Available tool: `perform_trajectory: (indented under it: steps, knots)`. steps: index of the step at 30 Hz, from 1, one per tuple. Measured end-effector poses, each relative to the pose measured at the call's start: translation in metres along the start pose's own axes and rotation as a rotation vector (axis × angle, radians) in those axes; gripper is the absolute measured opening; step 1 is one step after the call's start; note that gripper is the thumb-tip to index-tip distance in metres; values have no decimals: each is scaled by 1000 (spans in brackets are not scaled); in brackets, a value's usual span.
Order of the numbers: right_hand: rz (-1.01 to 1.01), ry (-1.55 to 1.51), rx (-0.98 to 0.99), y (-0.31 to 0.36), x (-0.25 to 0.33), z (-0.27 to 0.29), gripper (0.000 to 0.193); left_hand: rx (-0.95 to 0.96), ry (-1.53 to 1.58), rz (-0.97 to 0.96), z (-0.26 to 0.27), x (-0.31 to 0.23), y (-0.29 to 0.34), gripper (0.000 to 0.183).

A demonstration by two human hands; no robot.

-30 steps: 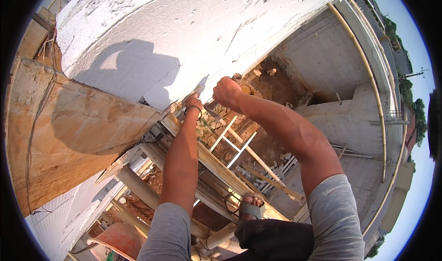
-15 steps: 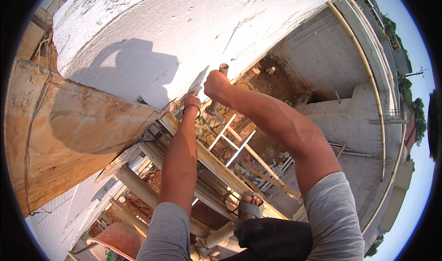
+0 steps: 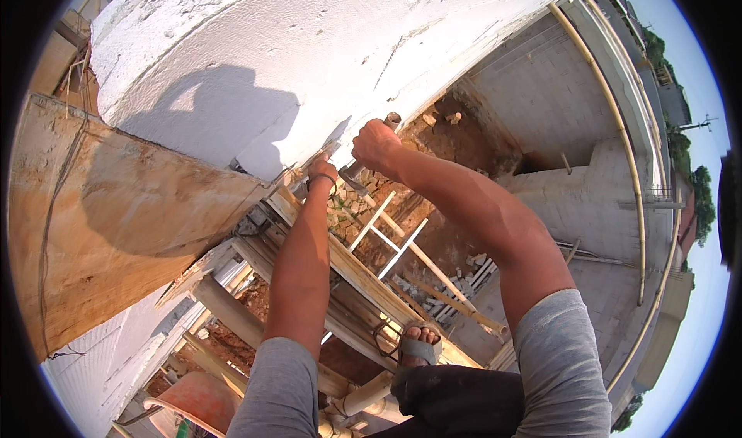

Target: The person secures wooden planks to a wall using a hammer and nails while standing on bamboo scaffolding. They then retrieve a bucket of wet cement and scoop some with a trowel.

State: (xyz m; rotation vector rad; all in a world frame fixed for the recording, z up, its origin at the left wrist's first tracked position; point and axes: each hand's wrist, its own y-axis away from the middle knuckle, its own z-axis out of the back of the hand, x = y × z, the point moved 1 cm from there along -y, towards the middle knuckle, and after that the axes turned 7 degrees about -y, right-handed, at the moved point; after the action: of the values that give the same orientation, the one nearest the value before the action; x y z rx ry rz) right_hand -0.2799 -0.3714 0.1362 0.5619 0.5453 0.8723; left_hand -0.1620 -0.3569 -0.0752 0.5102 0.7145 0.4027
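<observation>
A slip of the near sandal [image 3: 420,350] at the planks [image 3: 367,279] could send the hammer [image 3: 354,178], clasped in the right hand [image 3: 376,144] with fingers curled, into the left hand [image 3: 323,167] just left, whose fingers I cannot tell, by the far wall [image 3: 332,67].

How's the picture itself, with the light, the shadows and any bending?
In the head view, strong sunlight makes the white wall very bright; a dark shadow falls across it; the fisheye lens bows the tall bamboo pole at right, and the corners go black; fine detail at the left hand is too small to make out.
</observation>
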Motion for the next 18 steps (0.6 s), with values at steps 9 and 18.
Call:
perform_trajectory:
  steps: [9,18]
  knots:
    - [18,109,18,10,5,-24,18,-30,290,224,17,-16,54,49]
    - [67,153,59,7,12,-8,11,75,953,300,2,-14,56,74]
